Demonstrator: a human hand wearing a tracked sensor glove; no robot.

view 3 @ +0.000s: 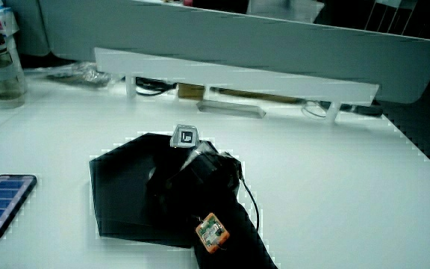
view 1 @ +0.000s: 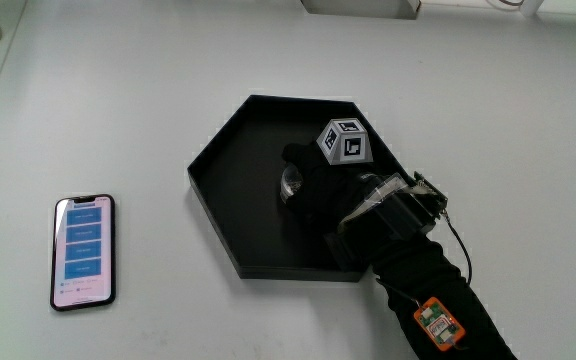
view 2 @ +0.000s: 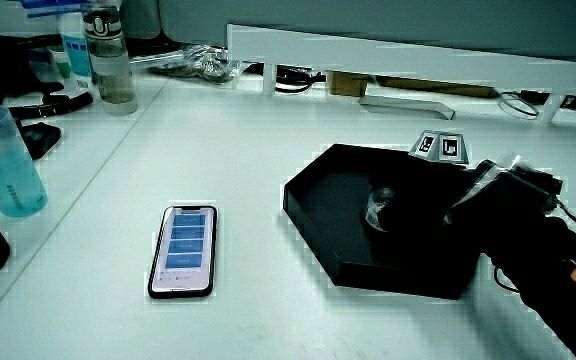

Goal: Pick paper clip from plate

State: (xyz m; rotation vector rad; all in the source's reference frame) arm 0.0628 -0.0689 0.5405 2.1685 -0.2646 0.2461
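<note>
Hand point(view 1: 318, 190) is down inside the black hexagonal plate point(view 1: 223, 175), over its middle; the fingers are curled around a small shiny thing point(view 1: 291, 182) there, probably the paper clip, but I cannot tell whether they have closed on it or only touch it. To do this step well I'd pinch the clip between fingertips low against the plate floor, get a firm hold, then lift straight up clear of the plate wall without dragging. Phone point(view 1: 83, 251) lies on the table well apart from the plate, not in the way.
</note>
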